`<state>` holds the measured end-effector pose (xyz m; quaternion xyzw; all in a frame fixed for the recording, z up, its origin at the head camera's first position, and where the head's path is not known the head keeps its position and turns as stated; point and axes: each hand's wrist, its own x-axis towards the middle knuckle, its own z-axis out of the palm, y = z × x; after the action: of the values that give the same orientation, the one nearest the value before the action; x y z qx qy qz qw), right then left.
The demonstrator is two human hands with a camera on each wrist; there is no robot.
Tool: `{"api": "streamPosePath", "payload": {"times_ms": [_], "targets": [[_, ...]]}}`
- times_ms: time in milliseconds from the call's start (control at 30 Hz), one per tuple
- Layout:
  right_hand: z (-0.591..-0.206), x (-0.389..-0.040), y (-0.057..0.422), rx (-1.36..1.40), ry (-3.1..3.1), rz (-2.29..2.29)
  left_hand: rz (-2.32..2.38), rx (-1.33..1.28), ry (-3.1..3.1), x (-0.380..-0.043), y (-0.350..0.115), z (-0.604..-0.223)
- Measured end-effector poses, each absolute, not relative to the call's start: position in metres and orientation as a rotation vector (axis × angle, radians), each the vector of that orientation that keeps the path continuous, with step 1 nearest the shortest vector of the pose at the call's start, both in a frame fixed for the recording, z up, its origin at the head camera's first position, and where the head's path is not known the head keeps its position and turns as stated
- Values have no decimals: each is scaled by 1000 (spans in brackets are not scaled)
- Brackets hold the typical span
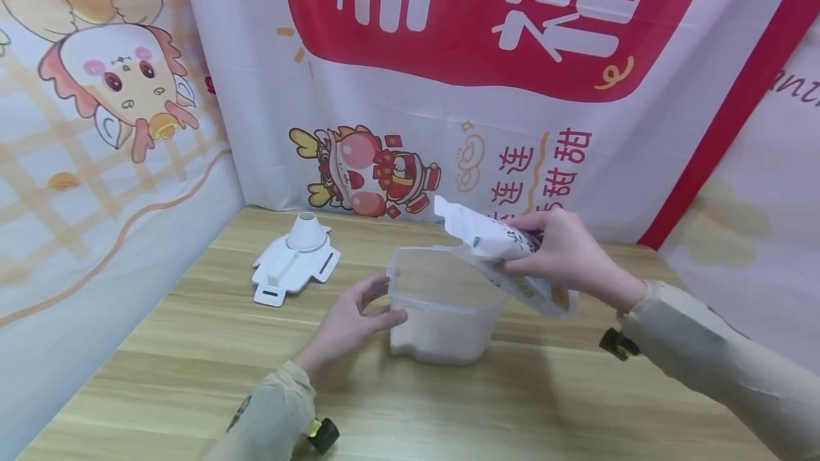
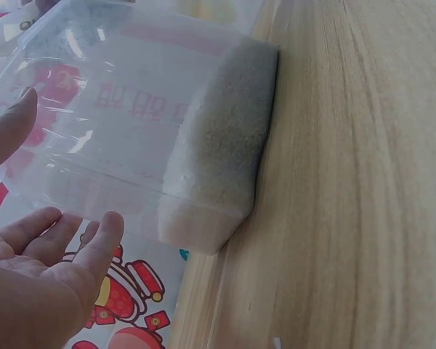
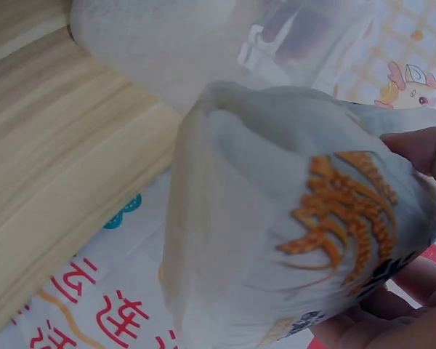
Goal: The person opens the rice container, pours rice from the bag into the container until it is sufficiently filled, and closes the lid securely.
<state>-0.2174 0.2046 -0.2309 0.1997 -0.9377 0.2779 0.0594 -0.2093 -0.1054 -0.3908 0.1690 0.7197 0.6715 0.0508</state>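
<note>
A white rice bag (image 1: 496, 244) printed with orange grain ears is gripped in my right hand (image 1: 564, 251), tilted over the right side of a clear plastic container (image 1: 442, 329). In the right wrist view the bag (image 3: 276, 218) shows a folded end, with thumb and fingers pinching its far part. White grains, like rice, fill the bottom of the container (image 2: 131, 138), sloping in the left wrist view. My left hand (image 1: 352, 322) is at the container's left side, thumb and fingers spread around its corner, fingertips touching or very near the wall.
A white plastic lid (image 1: 297, 262) with a cone spout and slotted side flaps lies on the wooden table (image 1: 192, 368), left of the container. Behind the table hangs a printed cloth (image 1: 256, 105), and another patterned cloth (image 1: 83, 183) covers the left side.
</note>
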Motion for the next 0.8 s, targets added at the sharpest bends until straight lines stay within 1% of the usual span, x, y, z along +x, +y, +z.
{"api": "streamPosePath", "payload": {"times_ms": [333, 600, 800], "targets": [[-235, -217, 207, 600, -2850, 924, 2027, 517, 2203, -209, -106, -391], [-243, -220, 209, 698, -2808, 953, 2010, 479, 2201, -209, -106, -390], [-246, -221, 209, 718, -2793, 938, 2027, 476, 2172, -209, -106, -390]]}}
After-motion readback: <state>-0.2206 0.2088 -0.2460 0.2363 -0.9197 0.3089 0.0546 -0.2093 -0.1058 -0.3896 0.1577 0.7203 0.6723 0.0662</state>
